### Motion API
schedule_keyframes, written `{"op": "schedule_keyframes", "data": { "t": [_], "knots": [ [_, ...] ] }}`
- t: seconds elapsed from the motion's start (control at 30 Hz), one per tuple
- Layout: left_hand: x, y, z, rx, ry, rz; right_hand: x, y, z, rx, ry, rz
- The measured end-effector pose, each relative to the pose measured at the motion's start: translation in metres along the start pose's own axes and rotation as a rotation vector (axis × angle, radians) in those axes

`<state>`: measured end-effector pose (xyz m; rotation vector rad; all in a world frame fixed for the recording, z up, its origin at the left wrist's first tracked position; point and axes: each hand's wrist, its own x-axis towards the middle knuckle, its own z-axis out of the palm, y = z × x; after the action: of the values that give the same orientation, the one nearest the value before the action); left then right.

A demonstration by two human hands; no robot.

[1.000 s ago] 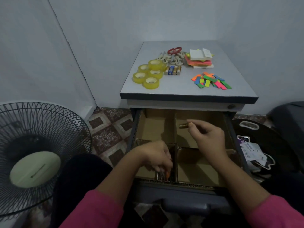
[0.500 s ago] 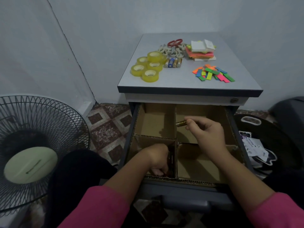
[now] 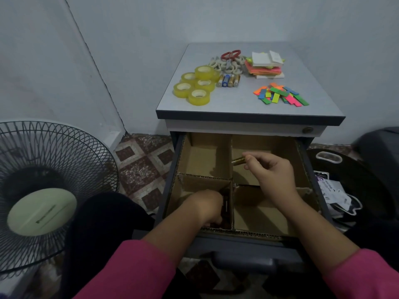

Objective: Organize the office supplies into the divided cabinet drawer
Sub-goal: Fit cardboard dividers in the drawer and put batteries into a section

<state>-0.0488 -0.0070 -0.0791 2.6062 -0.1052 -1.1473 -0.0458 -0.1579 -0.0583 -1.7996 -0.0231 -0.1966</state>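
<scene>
Gold-coloured and cylindrical, the battery (image 3: 238,162) is pinched at one end between the fingertips of the right hand (image 3: 271,171), which holds it in the air over the far right compartment of the drawer (image 3: 302,160). Only the free end of it shows; the rest is covered by the fingers, and the picture is too soft to read any marking on it. Its long axis lies roughly level and runs left to right, the free end pointing left toward the cardboard divider (image 3: 231,156) that splits the two far compartments. The left hand (image 3: 206,205) reaches down into the near left compartment with its fingers curled out of sight below the knuckles, beside some dark, slim things standing against the divider; whether it grips any of them I cannot tell. The drawer is pulled out, lined with brown cardboard and cut into four compartments. On the cabinet top (image 3: 319,104) above lie four more batteries (image 3: 228,80) side by side, just beside a cluster of yellow tape rolls (image 3: 197,85). Behind them are red-handled scissors (image 3: 230,55) among pale rings, a stack of sticky notes (image 3: 266,65), and nearer the front a loose heap of coloured strips (image 3: 280,94). Pink sleeves (image 3: 133,270) cover both forearms, and a floor fan (image 3: 43,190) stands to the left, partly cut off by the frame.
</scene>
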Motion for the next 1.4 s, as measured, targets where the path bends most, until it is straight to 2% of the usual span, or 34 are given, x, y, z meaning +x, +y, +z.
{"op": "schedule_keyframes", "data": {
  "t": [0.1, 0.2, 0.43, 0.77, 0.83, 0.93, 1.0, 1.07, 1.17, 1.27, 1.4],
  "knots": [
    [-0.004, 0.002, -0.002, 0.156, 0.031, 0.023, 0.000, 0.000, 0.001, -0.001, 0.002, 0.004],
    [-0.004, 0.000, -0.003, 0.171, 0.045, 0.055, -0.001, -0.001, 0.002, -0.017, -0.005, 0.005],
    [-0.004, -0.015, -0.012, -0.157, -0.137, 0.077, -0.001, -0.001, -0.001, -0.018, -0.004, -0.005],
    [-0.025, -0.039, -0.052, -0.355, -0.142, 0.261, -0.001, -0.006, -0.001, -0.021, -0.054, -0.023],
    [-0.030, -0.046, -0.061, -0.485, -0.053, 0.334, -0.003, -0.010, -0.001, -0.052, -0.121, -0.019],
    [-0.029, -0.054, -0.069, -0.748, 0.210, 0.411, -0.007, -0.022, 0.003, -0.234, -0.327, -0.015],
    [-0.022, -0.056, -0.070, -0.868, 0.386, 0.396, -0.011, -0.030, 0.011, -0.396, -0.506, 0.010],
    [-0.015, -0.057, -0.069, -0.950, 0.495, 0.361, -0.016, -0.035, 0.025, -0.528, -0.630, -0.017],
    [-0.009, -0.058, -0.068, -1.038, 0.578, 0.316, -0.018, -0.038, 0.053, -0.678, -0.733, -0.069],
    [-0.007, -0.058, -0.067, -1.086, 0.601, 0.309, -0.012, -0.030, 0.080, -0.887, -0.912, -0.044],
    [-0.007, -0.058, -0.066, -1.076, 0.591, 0.312, -0.004, -0.007, 0.101, -0.963, -0.991, -0.007]
  ]
}}
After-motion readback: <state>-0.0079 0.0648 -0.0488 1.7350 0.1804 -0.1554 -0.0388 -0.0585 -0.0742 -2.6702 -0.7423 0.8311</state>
